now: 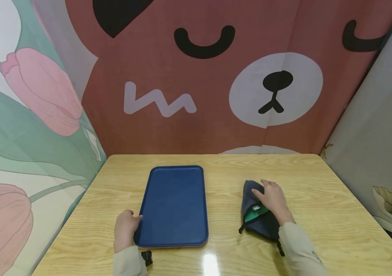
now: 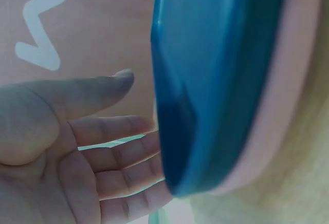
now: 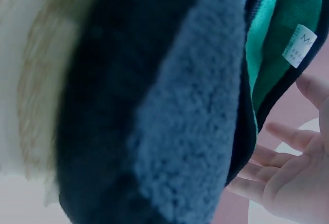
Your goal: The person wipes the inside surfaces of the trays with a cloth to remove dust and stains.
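Flat on the table lies a blue rectangular tray (image 1: 173,207); a pink layer (image 2: 293,80) shows beneath its rim in the left wrist view. My left hand (image 1: 125,229) is at the tray's left edge, fingers extended to the rim and thumb raised apart from them. To the right, a folded dark blue-grey fleece piece (image 1: 252,193) has a green lining (image 1: 256,213), a white label (image 3: 299,46) and dark straps. Over its upper right side is my right hand (image 1: 274,197), fingers loosely extended beside the dark trim, with part of the cloth hidden under the hand.
The light wood table (image 1: 227,180) reaches back to a hanging cloth (image 1: 213,130) with a brown bear face. Flower-patterned cloths hang at the left (image 1: 44,153) and right (image 1: 375,134). A small black object (image 1: 147,257) sits at the left cuff.
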A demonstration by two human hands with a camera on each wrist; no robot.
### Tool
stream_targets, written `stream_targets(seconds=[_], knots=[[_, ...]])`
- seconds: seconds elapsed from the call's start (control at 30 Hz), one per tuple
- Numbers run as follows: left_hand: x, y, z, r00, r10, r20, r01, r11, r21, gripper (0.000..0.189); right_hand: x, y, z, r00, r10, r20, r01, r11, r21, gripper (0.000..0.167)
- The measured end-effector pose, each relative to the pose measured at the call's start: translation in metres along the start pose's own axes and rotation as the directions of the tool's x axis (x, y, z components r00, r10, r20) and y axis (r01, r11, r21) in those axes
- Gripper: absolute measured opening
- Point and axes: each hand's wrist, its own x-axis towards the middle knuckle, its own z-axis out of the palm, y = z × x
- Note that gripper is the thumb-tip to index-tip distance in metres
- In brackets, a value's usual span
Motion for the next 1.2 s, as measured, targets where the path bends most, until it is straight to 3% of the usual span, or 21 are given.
stream_targets(seconds=[0.27,0.5,0.6,1.0,1.2], knots=[[0.001,-0.01,0.007,1.0,-0.012,0.026,0.013,1.0,-0.013,0.023,0.005,0.003,0.004,0.999,0.007,0.031,-0.006,0.999,-0.032,0.065],[0.002,-0.013,0.011,0.99,-0.133,0.047,0.135,0.989,-0.059,0.02,0.008,0.003,0.01,0.994,0.031,0.101,-0.03,1.0,-0.007,0.079],[0.002,-0.013,0.011,0.988,-0.15,0.038,0.153,0.986,-0.067,0.02,0.01,0.002,0.011,0.993,0.04,0.113,-0.04,0.999,-0.006,0.083],[0.001,-0.009,0.013,0.994,-0.109,-0.009,0.109,0.994,-0.019,0.017,0.013,0.001,0.021,0.972,0.075,0.222,-0.076,0.997,-0.002,0.092],[0.002,-0.007,0.014,0.992,-0.109,-0.065,0.112,0.992,0.056,0.018,0.015,-0.001,0.021,0.971,0.096,0.218,-0.09,0.995,-0.04,0.097]])
